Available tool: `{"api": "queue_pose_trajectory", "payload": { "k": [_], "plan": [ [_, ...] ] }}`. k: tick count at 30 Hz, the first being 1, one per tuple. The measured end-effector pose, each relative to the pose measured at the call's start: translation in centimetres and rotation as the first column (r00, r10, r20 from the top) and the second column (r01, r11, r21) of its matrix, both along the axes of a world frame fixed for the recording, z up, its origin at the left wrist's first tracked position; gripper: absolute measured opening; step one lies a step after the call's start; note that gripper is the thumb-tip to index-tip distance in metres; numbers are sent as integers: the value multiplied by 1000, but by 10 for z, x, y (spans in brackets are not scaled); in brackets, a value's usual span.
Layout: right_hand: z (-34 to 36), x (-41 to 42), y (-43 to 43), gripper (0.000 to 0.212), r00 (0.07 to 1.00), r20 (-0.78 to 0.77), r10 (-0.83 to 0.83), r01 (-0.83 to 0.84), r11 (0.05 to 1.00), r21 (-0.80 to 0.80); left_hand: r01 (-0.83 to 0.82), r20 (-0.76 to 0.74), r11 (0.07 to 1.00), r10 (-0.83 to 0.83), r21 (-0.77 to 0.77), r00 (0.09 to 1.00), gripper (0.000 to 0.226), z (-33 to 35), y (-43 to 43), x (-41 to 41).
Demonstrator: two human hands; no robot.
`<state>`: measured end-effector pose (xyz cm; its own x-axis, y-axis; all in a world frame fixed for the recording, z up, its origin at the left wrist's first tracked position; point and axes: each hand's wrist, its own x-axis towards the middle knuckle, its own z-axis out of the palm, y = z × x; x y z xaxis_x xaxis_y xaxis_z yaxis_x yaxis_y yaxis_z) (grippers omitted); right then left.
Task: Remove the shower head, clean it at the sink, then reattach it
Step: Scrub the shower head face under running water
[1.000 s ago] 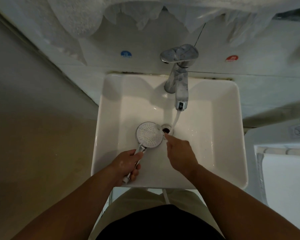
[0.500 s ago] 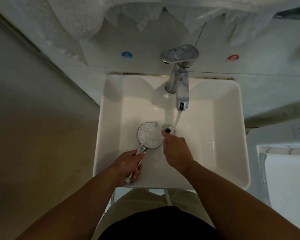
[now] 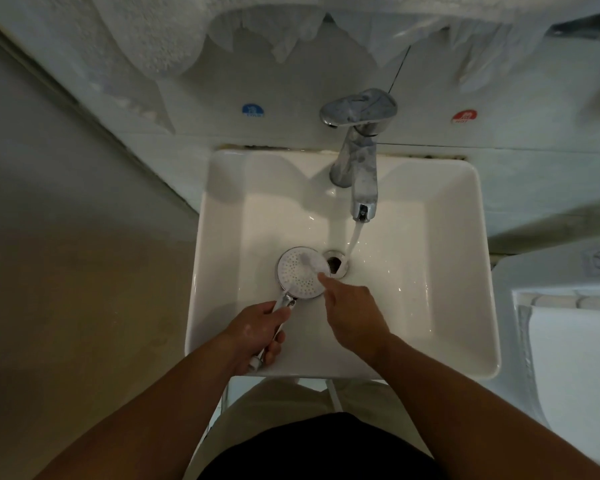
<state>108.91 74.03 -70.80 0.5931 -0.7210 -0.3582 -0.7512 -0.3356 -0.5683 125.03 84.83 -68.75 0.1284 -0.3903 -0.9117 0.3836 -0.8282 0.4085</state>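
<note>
— Where is the shower head (image 3: 300, 271)?
— Low in the white sink (image 3: 465, 271), left of the drain (image 3: 336, 265), with its dotted spray face turned up. Its handle runs toward the near rim.
— Who holds it?
— The person's left hand (image 3: 257, 332) is clenched around the handle, which crosses the palm with its end poking out below the fingers.
— And the right hand (image 3: 354, 313)?
— It reaches in from the near right, with one fingertip (image 3: 321, 278) at the right edge of the spray face. A pale blur lies across the face there. Whether that hand grasps something cannot be told.
— Is the water on?
— Yes. A stream (image 3: 354, 237) falls from the chrome faucet (image 3: 361, 174) at the far side, landing by the drain, just right of the head.
— Anything on the wall?
— A blue sticker (image 3: 253, 110) left of the faucet, a red sticker (image 3: 465, 116) right of it.
</note>
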Motion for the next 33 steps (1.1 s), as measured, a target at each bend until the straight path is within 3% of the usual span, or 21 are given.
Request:
{"api": "queue_pose_trajectory", "payload": {
  "k": [4, 8, 13, 17, 22, 27, 31, 33],
  "plan": [
    [-7, 7, -23, 40, 996, -41, -83, 80, 995, -64, -12, -10, 1000, 12, 3, 1000, 21, -2, 0, -1],
    [-1, 11, -1, 40, 1000, 6, 19, -19, 1000, 4, -18, -2, 1000, 18, -3, 1000, 20, -3, 0, -1],
    [-5, 6, -21, 40, 996, -45, -74, 71, 996, -55, -12, 0, 1000, 12, -6, 1000, 20, -3, 0, -1],
    [-2, 12, 1, 41, 1000, 20, 19, -19, 999, 36, 1, 5, 1000, -1, -12, 1000, 24, -2, 0, -1],
    [-8, 10, -20, 41, 996, -52, -69, 67, 997, -44, 13, 19, 1000, -13, -8, 1000, 26, -1, 0, -1],
    [-1, 16, 1, 41, 999, -2, 34, -34, 999, 26, 13, 20, 1000, -13, -4, 1000, 26, 1, -1, -1],
    [-5, 17, -19, 41, 997, -77, -21, 17, 998, -52, 9, 19, 1000, -8, -9, 1000, 25, 0, -1, -2],
    [-3, 21, -12, 42, 998, -64, -17, 16, 1000, -18, 14, 25, 1000, -14, -10, 1000, 25, 0, 0, -2]
  ]
}}
